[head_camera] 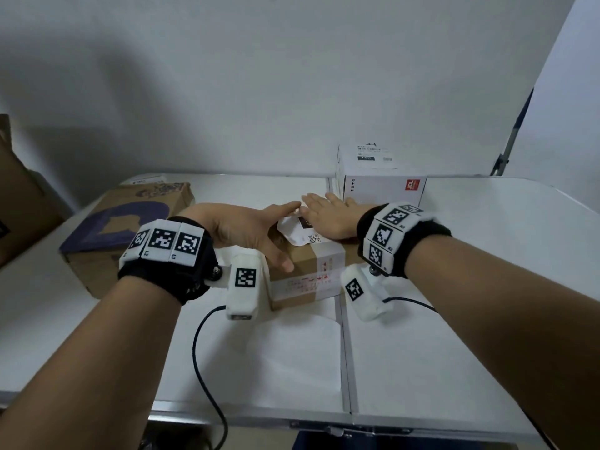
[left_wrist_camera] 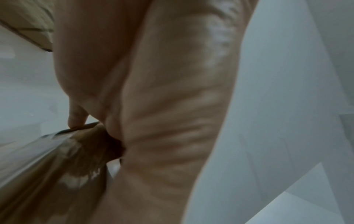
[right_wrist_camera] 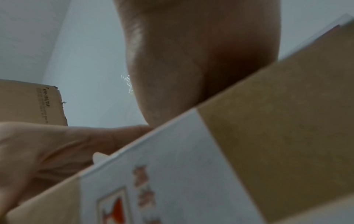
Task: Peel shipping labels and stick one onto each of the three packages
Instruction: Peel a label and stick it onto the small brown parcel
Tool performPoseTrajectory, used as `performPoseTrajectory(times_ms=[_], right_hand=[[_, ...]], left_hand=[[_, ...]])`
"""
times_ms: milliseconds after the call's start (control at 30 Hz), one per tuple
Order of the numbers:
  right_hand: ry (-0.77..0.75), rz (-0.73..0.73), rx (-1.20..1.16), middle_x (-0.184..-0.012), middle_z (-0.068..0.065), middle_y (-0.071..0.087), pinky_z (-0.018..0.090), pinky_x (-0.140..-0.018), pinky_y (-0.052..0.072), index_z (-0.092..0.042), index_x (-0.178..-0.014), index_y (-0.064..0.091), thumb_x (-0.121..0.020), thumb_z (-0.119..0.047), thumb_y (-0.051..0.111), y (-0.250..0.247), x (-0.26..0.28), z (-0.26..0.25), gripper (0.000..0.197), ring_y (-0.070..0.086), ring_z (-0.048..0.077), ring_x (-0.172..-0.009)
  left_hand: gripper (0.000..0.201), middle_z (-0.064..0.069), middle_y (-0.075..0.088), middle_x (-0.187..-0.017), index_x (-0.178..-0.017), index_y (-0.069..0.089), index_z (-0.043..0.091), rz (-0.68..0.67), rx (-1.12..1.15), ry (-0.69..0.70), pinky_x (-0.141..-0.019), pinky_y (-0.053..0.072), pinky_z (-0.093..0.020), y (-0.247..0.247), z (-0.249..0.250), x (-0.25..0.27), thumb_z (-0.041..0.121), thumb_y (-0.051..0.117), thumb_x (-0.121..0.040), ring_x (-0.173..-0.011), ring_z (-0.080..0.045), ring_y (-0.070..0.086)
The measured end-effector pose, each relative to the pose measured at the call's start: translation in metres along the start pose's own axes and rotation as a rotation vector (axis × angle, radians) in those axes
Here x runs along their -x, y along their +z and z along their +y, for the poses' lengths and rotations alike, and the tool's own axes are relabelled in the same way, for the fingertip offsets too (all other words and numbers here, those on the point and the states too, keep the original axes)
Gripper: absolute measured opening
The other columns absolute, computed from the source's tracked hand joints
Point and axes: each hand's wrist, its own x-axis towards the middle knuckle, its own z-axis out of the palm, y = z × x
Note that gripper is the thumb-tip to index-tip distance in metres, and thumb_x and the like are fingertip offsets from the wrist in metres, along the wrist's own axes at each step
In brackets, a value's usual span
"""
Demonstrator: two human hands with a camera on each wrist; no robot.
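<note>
A small brown cardboard box (head_camera: 303, 271) with white tape stands mid-table. A white shipping label (head_camera: 297, 235) with a QR code lies on its top, its left edge slightly raised. My right hand (head_camera: 328, 216) lies flat on the label with straight fingers. My left hand (head_camera: 246, 227) reaches over the box's left side, fingers straight above the label's edge and thumb against the front corner. The right wrist view shows the taped box (right_wrist_camera: 268, 136) under my right palm (right_wrist_camera: 191, 60). In the left wrist view my left palm (left_wrist_camera: 162, 106) rests at the box's edge (left_wrist_camera: 47, 166).
A white box (head_camera: 383, 186) carrying a label (head_camera: 373, 154) stands behind the small box. A larger brown box with purple print (head_camera: 130, 222) sits at the left. White backing sheets (head_camera: 292, 345) lie on the white table (head_camera: 470, 319) near me. Wrist cables trail across it.
</note>
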Motion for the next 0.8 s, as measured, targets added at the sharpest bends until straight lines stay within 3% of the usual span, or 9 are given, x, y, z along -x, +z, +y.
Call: performPoseTrajectory(times_ms=[133, 233, 400, 600, 800], right_hand=[[0.035, -0.016, -0.017, -0.162, -0.003, -0.008, 0.049, -0.120, 0.002, -0.021, -0.153, -0.003, -0.102, -0.040, 0.007, -0.002, -0.007, 0.003, 0.056, -0.004, 0.023, -0.149], [0.042, -0.017, 0.006, -0.162, 0.008, -0.004, 0.045, -0.121, 0.002, -0.008, -0.152, 0.009, -0.104, -0.021, 0.012, -0.005, -0.012, 0.003, 0.050, -0.003, 0.022, -0.149], [0.059, -0.018, 0.061, -0.160, 0.010, 0.010, 0.048, -0.118, 0.013, -0.002, -0.147, 0.023, -0.103, -0.008, 0.018, -0.012, -0.012, 0.003, 0.045, 0.007, 0.024, -0.148], [0.049, -0.009, 0.092, -0.160, 0.012, 0.007, 0.046, -0.119, 0.014, -0.002, -0.149, 0.018, -0.105, -0.013, 0.017, -0.014, -0.006, 0.014, 0.045, 0.007, 0.027, -0.148], [-0.005, 0.013, 0.112, -0.161, 0.006, -0.007, 0.039, -0.119, 0.001, -0.010, -0.153, 0.004, -0.106, -0.021, 0.011, -0.010, 0.015, 0.017, 0.048, -0.007, 0.021, -0.149]], left_hand=[[0.118, 0.023, 0.016, -0.149, -0.152, 0.000, 0.038, 0.006, -0.001, -0.020, -0.107, 0.020, -0.024, 0.002, 0.000, 0.000, 0.029, 0.083, -0.069, -0.138, -0.005, 0.016], [0.118, 0.021, 0.019, -0.149, -0.152, 0.002, 0.037, 0.005, 0.010, -0.030, -0.107, 0.021, -0.024, 0.002, 0.000, 0.000, 0.027, 0.084, -0.069, -0.138, -0.007, 0.019], [0.114, 0.015, 0.035, -0.141, -0.152, 0.004, 0.035, 0.011, 0.027, -0.043, -0.106, 0.024, -0.024, 0.002, -0.002, -0.001, 0.024, 0.083, -0.070, -0.130, -0.007, 0.031], [0.122, 0.023, 0.021, -0.148, -0.152, 0.009, 0.036, 0.013, 0.009, -0.042, -0.118, 0.021, -0.036, 0.002, 0.001, 0.002, 0.038, 0.086, -0.058, -0.139, -0.010, 0.022], [0.124, 0.027, 0.019, -0.148, -0.152, 0.010, 0.036, 0.008, -0.024, -0.029, -0.118, 0.020, -0.035, 0.001, 0.001, 0.001, 0.044, 0.086, -0.054, -0.139, -0.007, 0.021]])
